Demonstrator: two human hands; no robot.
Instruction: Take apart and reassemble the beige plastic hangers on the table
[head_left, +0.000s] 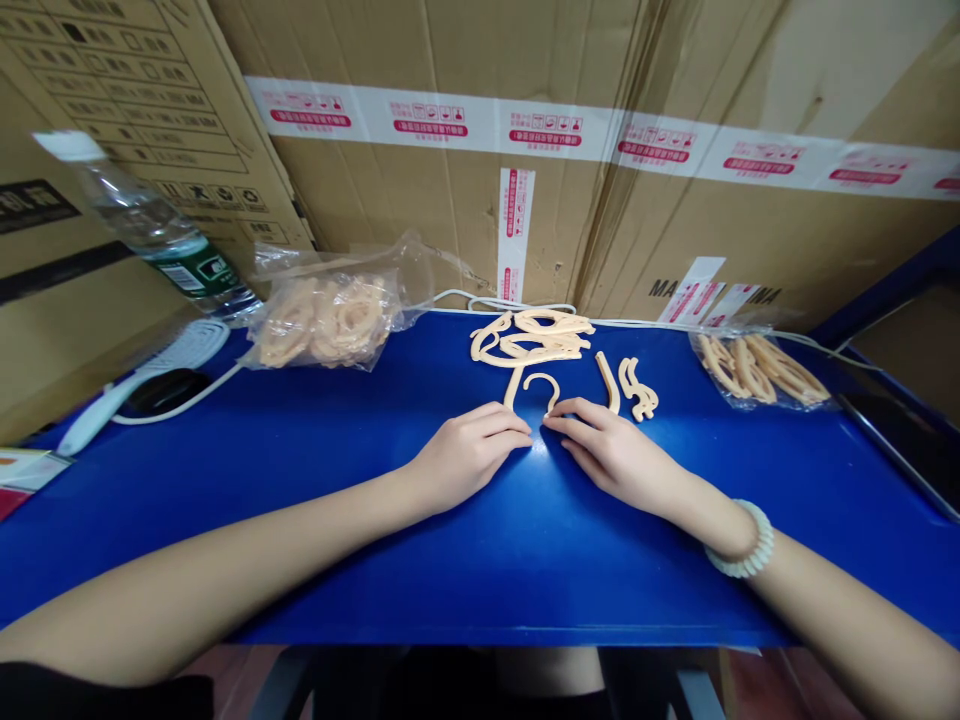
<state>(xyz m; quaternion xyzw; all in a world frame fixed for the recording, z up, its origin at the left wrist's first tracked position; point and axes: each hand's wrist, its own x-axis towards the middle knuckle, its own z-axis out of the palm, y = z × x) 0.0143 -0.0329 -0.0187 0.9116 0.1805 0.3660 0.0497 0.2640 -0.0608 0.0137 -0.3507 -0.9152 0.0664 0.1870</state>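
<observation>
My right hand (611, 455) rests on the table with its thumb and fingers closed at the base of a beige plastic hanger hook (553, 383), whose curve points away from me. My left hand (480, 452) lies close by on the left, fingers pressed together; whatever they hold is hidden. A beige curved strip (514, 388) runs down behind the left hand's fingers, and I cannot tell whether they touch it. Just beyond the right hand is another curved strip (607, 382), its lower end by the knuckles. Small beige hooked pieces (637, 388) lie to its right.
Behind the hands, beige curved frames (532, 338) lie piled on the blue table (450, 570). Bagged beige parts (330, 318) stand left; another bag (761, 370) lies right. A water bottle (165, 235), white brush-like object (150, 370) and cable are at left. Cardboard boxes (420, 200) wall the back.
</observation>
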